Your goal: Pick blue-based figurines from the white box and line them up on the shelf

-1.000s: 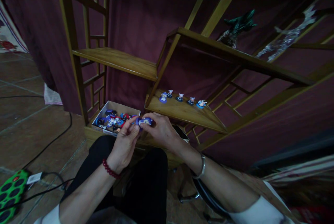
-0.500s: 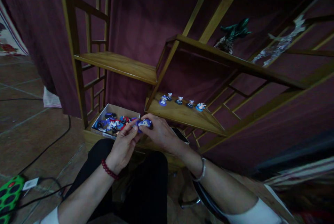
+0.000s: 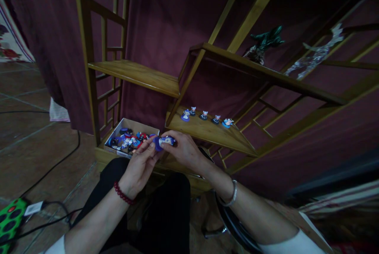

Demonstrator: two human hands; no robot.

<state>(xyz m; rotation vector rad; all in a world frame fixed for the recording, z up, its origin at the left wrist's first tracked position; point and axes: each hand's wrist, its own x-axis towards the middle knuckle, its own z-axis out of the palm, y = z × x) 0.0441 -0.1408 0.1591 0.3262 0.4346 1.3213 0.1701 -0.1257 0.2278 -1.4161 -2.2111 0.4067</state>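
A small purple and white figurine (image 3: 166,141) on a round purple base lies sideways between my hands. My left hand (image 3: 144,158) pinches it at the base end. With thumb and fingers, my right hand (image 3: 184,150) grips the figure's upper part. Just behind my left hand, an open cardboard box (image 3: 136,124) holds a jumble of several small figurines in purple, red, black and blue. On the low shelf beyond my right hand stand several more, among them a purple-based figurine (image 3: 185,115) and a blue-based figurine (image 3: 227,122).
A wooden display rack (image 3: 133,73) with stepped shelves rises ahead. Higher up at right sit a green ornament (image 3: 268,39) and a clear glass-like ornament (image 3: 316,55). A black-seated stool (image 3: 231,222) is at lower right; cables and a green spotted object (image 3: 12,220) lie at left.
The figurine has shifted slightly right and now shows more of its white front and purple base. Both hands keep hold of it, and the camera view has moved a little.
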